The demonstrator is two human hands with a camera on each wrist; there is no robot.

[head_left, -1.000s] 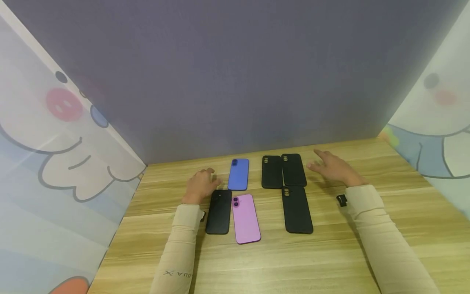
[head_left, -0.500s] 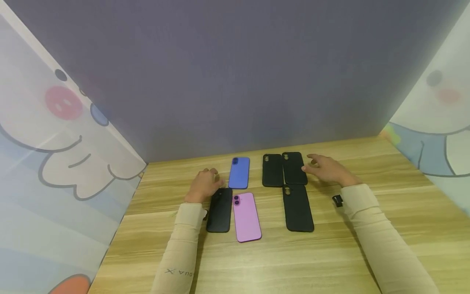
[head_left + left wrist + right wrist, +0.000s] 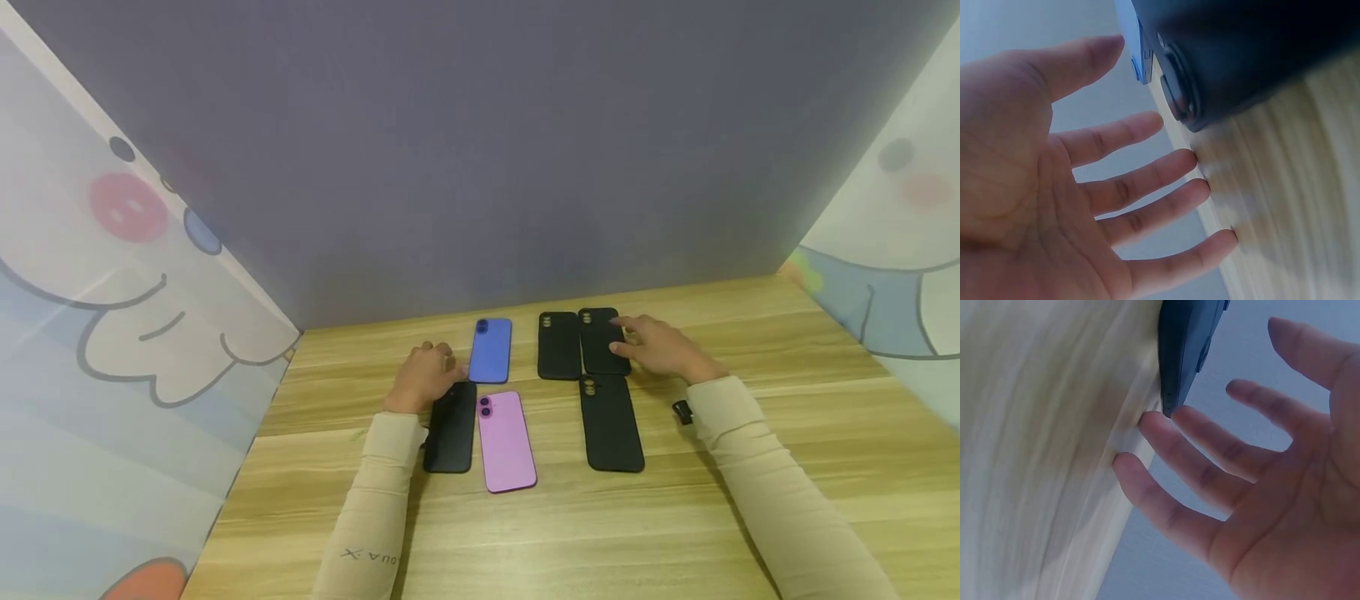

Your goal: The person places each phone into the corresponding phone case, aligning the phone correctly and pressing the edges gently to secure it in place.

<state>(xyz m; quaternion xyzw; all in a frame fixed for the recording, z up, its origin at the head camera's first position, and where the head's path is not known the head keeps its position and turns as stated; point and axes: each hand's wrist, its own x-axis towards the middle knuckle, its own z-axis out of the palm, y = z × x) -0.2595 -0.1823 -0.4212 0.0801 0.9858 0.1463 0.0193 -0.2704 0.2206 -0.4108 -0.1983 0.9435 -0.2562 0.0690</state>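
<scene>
In the head view, my left hand (image 3: 426, 377) is at the far end of a black phone (image 3: 452, 429). Its fingers are spread, with nothing between them, and fingertips meet the table beside the phone in the left wrist view. A blue phone (image 3: 491, 350) lies just right of that hand, and a pink phone (image 3: 507, 442) lies nearer the front. My right hand (image 3: 662, 348) reaches over the right edge of a black phone case (image 3: 600, 340), its fingers loosely bent. In the right wrist view its fingertips are close to the dark case (image 3: 1179, 356); whether the thumb touches is unclear.
A second black phone case (image 3: 559, 346) lies directly left of the first. A third case (image 3: 611, 425) lies in front of them. The wooden table (image 3: 570, 542) ends at a grey panel (image 3: 487, 167); cartoon-printed walls stand on both sides.
My right hand has moved left, from beside the upper right case to over its edge. The left hand has shifted only slightly. Phones and cases stay in place on the table.
</scene>
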